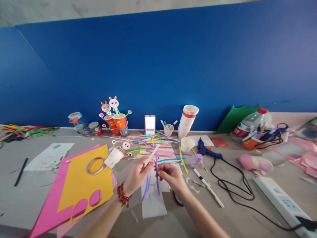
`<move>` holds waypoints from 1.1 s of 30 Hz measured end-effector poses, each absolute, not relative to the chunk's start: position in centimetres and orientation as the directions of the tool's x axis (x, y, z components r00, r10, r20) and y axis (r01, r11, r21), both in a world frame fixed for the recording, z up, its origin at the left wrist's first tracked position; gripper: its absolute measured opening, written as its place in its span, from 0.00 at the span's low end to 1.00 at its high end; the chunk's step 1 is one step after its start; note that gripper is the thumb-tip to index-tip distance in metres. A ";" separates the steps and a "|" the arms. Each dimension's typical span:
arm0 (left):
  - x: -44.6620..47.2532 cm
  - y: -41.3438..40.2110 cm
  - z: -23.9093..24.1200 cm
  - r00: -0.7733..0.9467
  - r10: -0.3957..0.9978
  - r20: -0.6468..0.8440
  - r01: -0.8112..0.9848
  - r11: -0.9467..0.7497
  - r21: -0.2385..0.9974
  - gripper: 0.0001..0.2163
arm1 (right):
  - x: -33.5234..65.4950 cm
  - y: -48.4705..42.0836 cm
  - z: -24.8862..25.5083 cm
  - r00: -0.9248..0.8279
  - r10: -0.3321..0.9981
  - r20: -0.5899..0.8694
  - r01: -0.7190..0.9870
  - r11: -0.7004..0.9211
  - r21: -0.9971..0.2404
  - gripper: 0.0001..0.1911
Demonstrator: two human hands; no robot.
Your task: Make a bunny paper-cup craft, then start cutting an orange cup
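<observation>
Near the middle of the worktop's (230, 219) near edge, white paper (155, 210) lies under both hands. Left hand (140, 173): thumb and fingers closed on a white stick (153, 155), tilted up. Right hand (173, 178): thumb and forefinger pinching a purple pipe cleaner (158, 183), roughly upright, just beside the left fingertips. Second purple pipe cleaner (146, 188) below the left hand; can't tell if held or lying. Step in hand looks like lining up stick and pipe cleaner; next move seems to call for a steady left grip and small fingertip adjustments on the right. Toward the left edge, yellow sheet (99, 178) on pink. Right side, marker (209, 188), then glue gun (206, 149). Farther, loose pipe cleaners (148, 140) across the middle. At the back edge, red cups (120, 121) with rabbit faces, phone (150, 125), white cup stack (185, 122)
</observation>
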State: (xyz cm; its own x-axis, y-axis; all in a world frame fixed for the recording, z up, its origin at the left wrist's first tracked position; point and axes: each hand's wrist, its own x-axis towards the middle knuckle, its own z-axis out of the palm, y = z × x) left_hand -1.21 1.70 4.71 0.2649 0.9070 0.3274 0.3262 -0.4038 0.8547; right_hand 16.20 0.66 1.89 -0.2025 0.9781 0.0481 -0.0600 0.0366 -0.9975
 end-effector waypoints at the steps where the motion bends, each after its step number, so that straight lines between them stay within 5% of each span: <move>1: -1.2 1.8 4.7 0.255 0.930 0.264 0.297 -0.335 0.894 0.07 | 16.2 0.6 1.8 -0.213 0.976 0.052 -0.051 0.042 -0.998 0.08; 6: -1.2 2.1 4.0 0.242 0.970 0.024 0.075 -0.043 0.996 0.11 | 16.1 0.9 0.7 -0.266 0.960 0.086 0.055 0.105 -0.993 0.12; 12: -3.0 3.0 4.4 0.156 0.986 0.057 -0.041 -0.051 0.998 0.12 | 15.9 0.4 0.0 -0.392 0.904 0.173 0.300 0.303 -0.904 0.07; 15: -4.4 3.7 4.7 0.055 0.994 0.090 -0.096 -0.084 0.992 0.11 | 15.4 -0.2 -0.1 -0.646 0.734 0.212 0.490 0.610 -0.623 0.11; 18: -5.3 4.0 4.6 0.006 0.995 0.098 -0.128 -0.096 0.987 0.11 | 14.5 -0.6 -0.4 -0.801 0.579 0.152 0.525 0.802 -0.285 0.06; 22: -5.4 3.9 4.4 0.011 0.996 0.085 -0.139 -0.083 0.987 0.12 | 13.8 -0.6 -1.0 -0.805 0.565 0.184 0.516 0.818 -0.255 0.07; 29: -4.6 3.3 4.1 0.066 0.997 0.040 -0.134 -0.031 0.991 0.13 | 14.6 -0.1 0.3 -0.660 0.663 0.353 0.543 0.746 -0.387 0.04; 31: -3.9 2.8 3.9 0.128 0.992 0.017 -0.124 -0.001 0.992 0.12 | 15.0 0.2 1.0 -0.443 0.799 0.406 0.503 0.597 -0.626 0.04; 33: -3.0 2.3 3.6 0.196 0.981 -0.014 -0.112 0.037 0.993 0.13 | 15.2 0.5 1.5 -0.196 0.931 0.309 0.190 0.345 -0.919 0.03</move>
